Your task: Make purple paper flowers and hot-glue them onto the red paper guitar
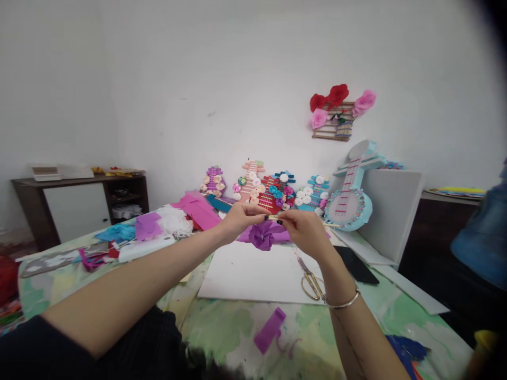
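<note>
Both our left hand (242, 220) and our right hand (306, 228) are pinching a pale stick (272, 217) between fingertips; a purple flower (262, 236) is showing at its seven o'clock; scissors (307, 274) are lying at five.

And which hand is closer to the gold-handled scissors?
Right. In the picture, the right hand is just above the scissors; the left hand is farther off, up and left of them.

The left hand (243, 217) and right hand (304, 230) pinch a pale stick (272, 217) between them, a purple flower (263, 236) just below. Nearer, gold-handled scissors (311, 280) lie on a white board (249, 274) on a green-patterned table (214, 332). Behind, flower-trimmed toy instruments (268, 196) stand by a white wall (198, 79).
</note>
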A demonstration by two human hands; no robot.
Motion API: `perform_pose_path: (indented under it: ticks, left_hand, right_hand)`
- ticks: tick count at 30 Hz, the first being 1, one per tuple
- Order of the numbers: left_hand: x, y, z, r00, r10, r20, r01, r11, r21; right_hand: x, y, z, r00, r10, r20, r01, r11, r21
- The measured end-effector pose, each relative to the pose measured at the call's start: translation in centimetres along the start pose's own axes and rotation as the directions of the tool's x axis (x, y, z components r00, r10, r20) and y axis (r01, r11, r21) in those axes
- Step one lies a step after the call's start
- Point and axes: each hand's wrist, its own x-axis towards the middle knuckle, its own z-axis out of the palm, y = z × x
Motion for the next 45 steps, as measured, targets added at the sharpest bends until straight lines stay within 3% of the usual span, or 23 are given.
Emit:
perform_pose_path:
  ticks: [7, 23, 36, 45]
  left_hand:
    - [0.0, 0.4, 0.2, 1.000, 0.008, 0.006, -0.008, 1.000, 0.006]
    - [0.0, -0.2, 0.0, 0.999, -0.011, 0.033, 0.010, 1.000, 0.023]
    - [-0.1, -0.1, 0.1, 0.998, 0.016, 0.063, -0.020, 0.998, 0.067]
    - [-0.4, 0.1, 0.5, 0.991, 0.126, 0.051, -0.135, 0.963, 0.235]
  right_hand:
    - [0.0, 0.1, 0.3, 0.998, -0.009, -0.064, 0.012, 0.999, 0.040]
    - [0.0, 0.1, -0.6, 1.000, 0.001, -0.018, 0.000, 0.999, 0.050]
    - [0.1, 0.1, 0.8, 0.994, 0.019, -0.109, -0.020, 1.000, -0.001]
    - [0.5, 0.9, 1.8, 0.995, 0.003, -0.104, 0.009, 0.993, 0.114]
